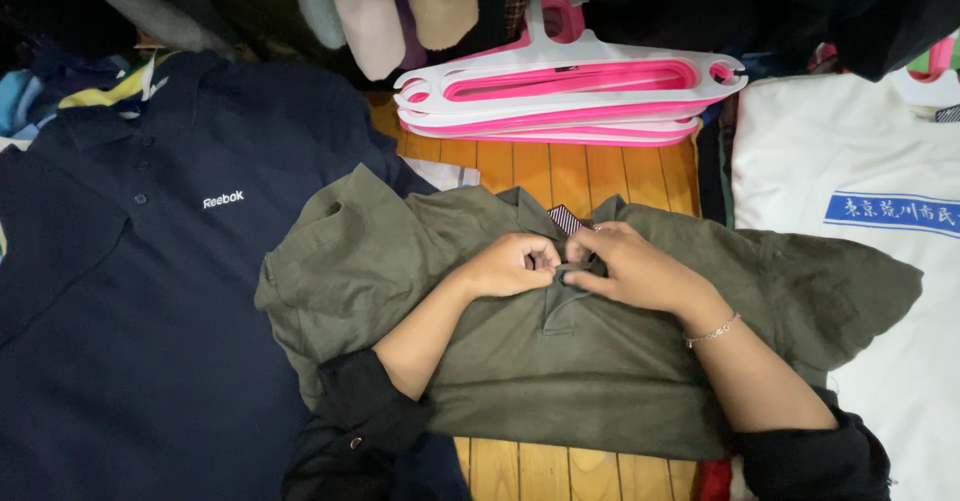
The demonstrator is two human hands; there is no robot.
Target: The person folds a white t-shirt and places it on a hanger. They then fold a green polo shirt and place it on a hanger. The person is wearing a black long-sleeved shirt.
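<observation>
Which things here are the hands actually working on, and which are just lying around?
In hand:
olive green polo shirt, pinched at its collar placket
left hand
right hand

Lying about:
navy blue polo shirt
stack of pink and white plastic hangers
white printed cloth
wooden slat floor

three shirts (560, 361), one stack of pink-and-white hangers (570, 91), two hands (515, 264)

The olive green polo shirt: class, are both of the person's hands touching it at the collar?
Touching. The head view shows the left hand and right hand pinching the placket of the olive green polo shirt just below its collar.
</observation>
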